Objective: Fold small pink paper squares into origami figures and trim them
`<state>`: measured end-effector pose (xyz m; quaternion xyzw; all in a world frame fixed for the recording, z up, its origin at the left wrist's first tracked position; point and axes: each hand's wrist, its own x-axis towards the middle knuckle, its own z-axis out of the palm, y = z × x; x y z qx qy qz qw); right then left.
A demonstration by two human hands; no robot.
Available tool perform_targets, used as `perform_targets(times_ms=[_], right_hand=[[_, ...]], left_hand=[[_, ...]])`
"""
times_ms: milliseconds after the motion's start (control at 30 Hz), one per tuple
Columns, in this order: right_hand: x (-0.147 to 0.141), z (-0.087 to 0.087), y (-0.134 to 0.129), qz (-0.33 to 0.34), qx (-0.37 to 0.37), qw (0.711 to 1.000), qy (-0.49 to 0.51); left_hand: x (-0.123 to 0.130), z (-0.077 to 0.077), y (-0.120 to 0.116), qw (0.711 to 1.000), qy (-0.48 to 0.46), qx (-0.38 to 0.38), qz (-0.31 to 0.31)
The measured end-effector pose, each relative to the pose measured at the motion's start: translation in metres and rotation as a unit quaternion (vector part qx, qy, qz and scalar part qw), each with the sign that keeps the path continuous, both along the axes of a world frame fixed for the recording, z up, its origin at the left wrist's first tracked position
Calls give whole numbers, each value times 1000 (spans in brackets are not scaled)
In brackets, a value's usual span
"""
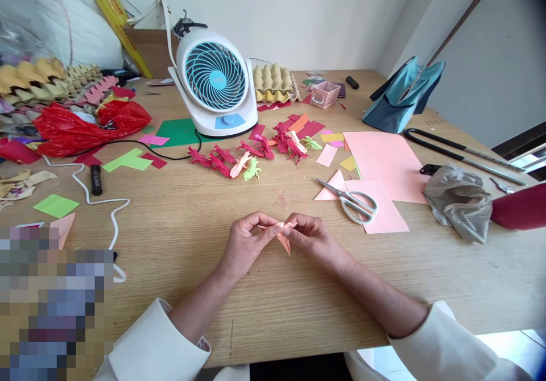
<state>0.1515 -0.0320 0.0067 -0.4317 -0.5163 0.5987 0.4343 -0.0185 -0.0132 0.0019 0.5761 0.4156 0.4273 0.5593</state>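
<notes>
Between my two hands is a small folded piece of peach paper (pixel 285 243), held just above the wooden table with one point hanging down. My left hand (pixel 251 239) pinches its left side between thumb and fingers. On the other side, my right hand (pixel 310 236) pinches it the same way, and the thumbs nearly meet. Silver scissors (pixel 358 206) lie to the right on pink paper sheets (pixel 384 159). Beyond my hands stands a row of folded paper figures in crimson (pixel 219 162), peach (pixel 240 165) and green (pixel 252 169).
A white fan (pixel 217 79) stands at the back centre. Egg trays (pixel 275 82) and a blue bag (pixel 394 96) are behind. A red plastic bag (pixel 72 129), black marker (pixel 96 180) and white cable (pixel 114 222) lie left. Crumpled grey plastic (pixel 460 199) lies right.
</notes>
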Motion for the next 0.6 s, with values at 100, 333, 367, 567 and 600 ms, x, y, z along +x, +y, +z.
perform_targets(times_ms=[100, 333, 367, 567, 600], right_hand=[[1, 1, 0, -7, -9, 1000, 18], [4, -3, 3, 5, -42, 999, 30], [4, -4, 3, 7, -44, 998, 34], [8, -4, 4, 23, -53, 998, 39], [8, -4, 4, 28, -54, 997, 47]], left_hand=[[0, 2, 1, 1000, -5, -4, -17], [1, 5, 2, 998, 41, 37, -7], [1, 6, 2, 999, 38, 38, 5], [0, 3, 4, 999, 20, 44, 13], [-1, 2, 4, 999, 11, 52, 0]])
